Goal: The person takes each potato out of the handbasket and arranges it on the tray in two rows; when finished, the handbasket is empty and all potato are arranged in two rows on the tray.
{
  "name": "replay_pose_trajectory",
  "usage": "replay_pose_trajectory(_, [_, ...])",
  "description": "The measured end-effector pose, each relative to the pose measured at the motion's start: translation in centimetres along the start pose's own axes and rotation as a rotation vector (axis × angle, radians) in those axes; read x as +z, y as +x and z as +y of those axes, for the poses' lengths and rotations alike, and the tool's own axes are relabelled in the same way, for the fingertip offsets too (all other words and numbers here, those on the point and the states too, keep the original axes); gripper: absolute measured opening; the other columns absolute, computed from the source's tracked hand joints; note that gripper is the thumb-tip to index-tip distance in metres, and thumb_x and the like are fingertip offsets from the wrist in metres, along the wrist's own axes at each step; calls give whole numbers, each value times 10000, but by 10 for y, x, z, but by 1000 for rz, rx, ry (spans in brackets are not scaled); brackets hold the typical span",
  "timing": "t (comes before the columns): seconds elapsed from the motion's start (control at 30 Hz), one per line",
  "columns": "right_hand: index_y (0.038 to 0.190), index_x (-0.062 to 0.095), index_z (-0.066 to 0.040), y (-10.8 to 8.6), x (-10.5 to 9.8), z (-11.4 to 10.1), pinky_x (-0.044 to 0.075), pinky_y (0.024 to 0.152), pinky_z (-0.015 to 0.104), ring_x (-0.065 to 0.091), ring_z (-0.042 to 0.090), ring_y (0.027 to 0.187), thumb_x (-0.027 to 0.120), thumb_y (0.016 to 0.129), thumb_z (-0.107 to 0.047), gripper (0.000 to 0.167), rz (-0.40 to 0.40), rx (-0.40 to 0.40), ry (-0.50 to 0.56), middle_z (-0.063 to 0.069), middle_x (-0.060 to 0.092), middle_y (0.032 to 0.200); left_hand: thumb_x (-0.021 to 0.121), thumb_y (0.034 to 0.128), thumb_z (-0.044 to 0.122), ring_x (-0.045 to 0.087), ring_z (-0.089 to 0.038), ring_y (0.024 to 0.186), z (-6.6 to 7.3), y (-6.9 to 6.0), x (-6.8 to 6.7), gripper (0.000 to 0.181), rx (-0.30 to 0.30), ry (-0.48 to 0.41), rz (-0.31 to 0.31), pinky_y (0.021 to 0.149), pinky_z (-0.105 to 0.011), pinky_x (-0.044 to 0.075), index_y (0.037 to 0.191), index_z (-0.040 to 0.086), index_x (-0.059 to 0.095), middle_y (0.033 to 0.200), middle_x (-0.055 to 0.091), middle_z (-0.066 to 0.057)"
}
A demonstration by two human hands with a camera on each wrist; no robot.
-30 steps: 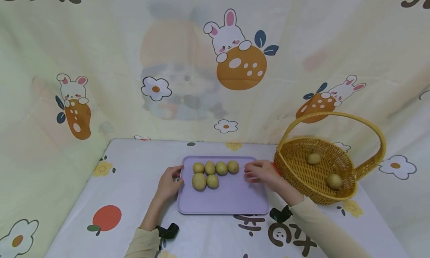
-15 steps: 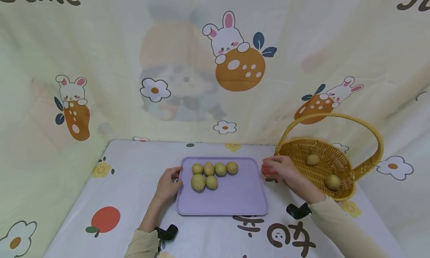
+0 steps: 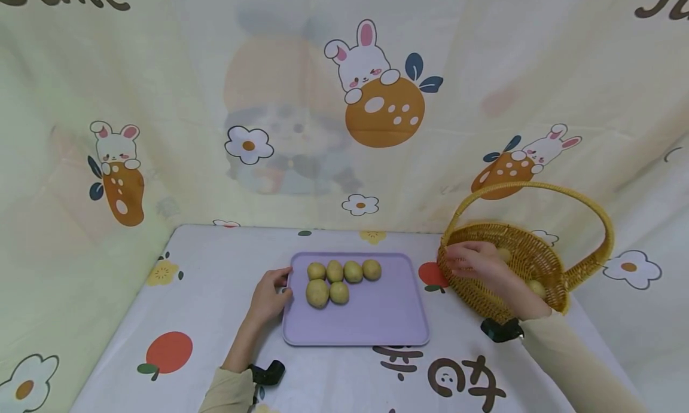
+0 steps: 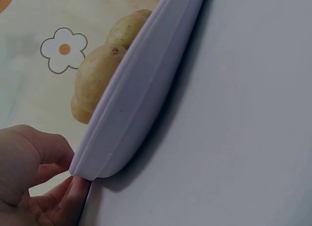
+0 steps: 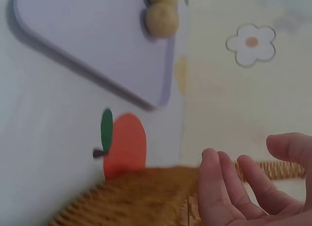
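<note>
A lilac tray (image 3: 371,323) lies on the table with several potatoes (image 3: 317,294) in two rows at its upper left. My left hand (image 3: 270,294) is at the tray's left edge. In the left wrist view, its thumb and fingers (image 4: 73,194) pinch the rim. Above the left side of the wicker basket (image 3: 473,299) is my right hand (image 3: 481,268), with nothing visible in it. Its fingers (image 5: 210,182) look loosely extended in the right wrist view, the thumb apart. Two potatoes in the basket, one near the back (image 3: 504,254) and one at the right (image 3: 537,288), are partly hidden by that hand.
The basket's tall arched handle (image 3: 538,186) rises over it at the right. A printed cloth (image 3: 215,305) covers the table, and a patterned curtain (image 3: 188,90) hangs behind. The red fruit (image 3: 432,274) between tray and basket is a flat print.
My right hand has moved right, from beside the tray's right edge to over the basket. The left hand stays at the tray. The potatoes on the tray keep their places.
</note>
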State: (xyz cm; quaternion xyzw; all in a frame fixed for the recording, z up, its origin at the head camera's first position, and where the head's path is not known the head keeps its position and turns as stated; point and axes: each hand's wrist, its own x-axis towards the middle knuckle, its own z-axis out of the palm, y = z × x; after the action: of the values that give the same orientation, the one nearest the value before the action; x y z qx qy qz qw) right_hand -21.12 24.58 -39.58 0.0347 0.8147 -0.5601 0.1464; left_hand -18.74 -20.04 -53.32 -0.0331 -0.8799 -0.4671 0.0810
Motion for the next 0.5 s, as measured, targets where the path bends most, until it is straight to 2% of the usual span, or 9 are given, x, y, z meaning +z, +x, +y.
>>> replay_pose_trajectory(0.13, [1375, 439, 134, 0, -18, 4, 538, 878, 351, 652, 209, 1025, 529, 1013, -304, 575, 25, -4, -46, 157, 630, 1202, 650, 765, -37, 642, -306, 953, 1, 0, 0, 514, 3, 0, 0, 883, -477, 470, 1279, -16, 625, 1085, 620, -176])
replay_pose_trajectory(0.3, [1361, 448, 140, 0, -46, 12, 551, 844, 341, 663, 85, 910, 533, 1010, -306, 574, 55, -16, -29, -10, 662, 1045, 652, 764, -35, 642, -307, 951, 2, -1, -1, 515, 3, -4, 1, 883, -478, 469, 1278, -17, 625, 1077, 619, -174])
replay_pose_trajectory(0.4, [1380, 417, 157, -3, -62, 18, 554, 835, 334, 655, 39, 883, 510, 1016, -325, 612, 64, -6, -52, -64, 659, 1026, 652, 761, -36, 642, -309, 950, 3, -1, -1, 516, 5, -6, 2, 883, -479, 468, 1276, -17, 625, 1072, 618, -174])
replay_pose_trajectory(0.5, [1415, 353, 167, -6, -78, 24, 510, 928, 416, 630, -15, 865, 463, 1027, -362, 665, 67, 28, -106, -91, 663, 1032, 651, 760, -35, 643, -311, 949, 3, -2, -1, 515, 8, -7, 4, 881, -480, 469, 1273, -19, 626, 1067, 617, -174])
